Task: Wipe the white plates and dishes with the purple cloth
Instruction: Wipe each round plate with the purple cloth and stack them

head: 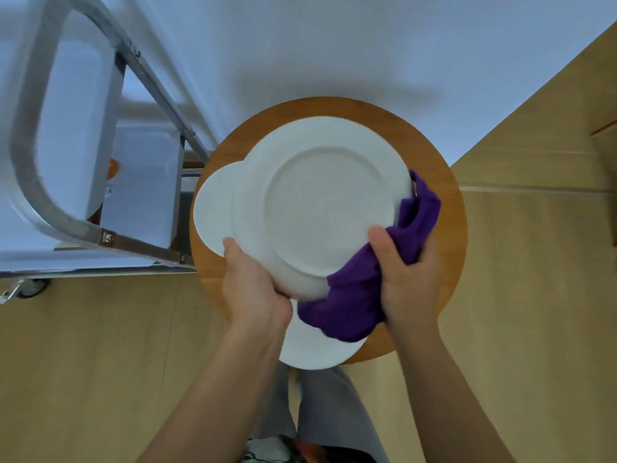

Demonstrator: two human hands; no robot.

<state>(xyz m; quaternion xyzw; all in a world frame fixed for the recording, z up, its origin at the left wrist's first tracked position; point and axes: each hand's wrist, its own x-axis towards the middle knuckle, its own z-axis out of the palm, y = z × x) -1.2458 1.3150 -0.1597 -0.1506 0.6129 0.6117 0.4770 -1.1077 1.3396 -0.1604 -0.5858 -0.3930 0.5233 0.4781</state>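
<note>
I hold a large white plate above a round wooden table. My left hand grips the plate's near-left rim, thumb on top. My right hand grips the purple cloth, which is bunched around the plate's near-right edge and hangs below it. A smaller white plate lies on the table to the left, partly hidden by the held plate. Another white plate sits at the table's near edge, half covered by the cloth.
A metal-framed cart with white trays stands close to the left of the table, one castor on the wooden floor. A white wall rises behind the table. My legs are below the near edge.
</note>
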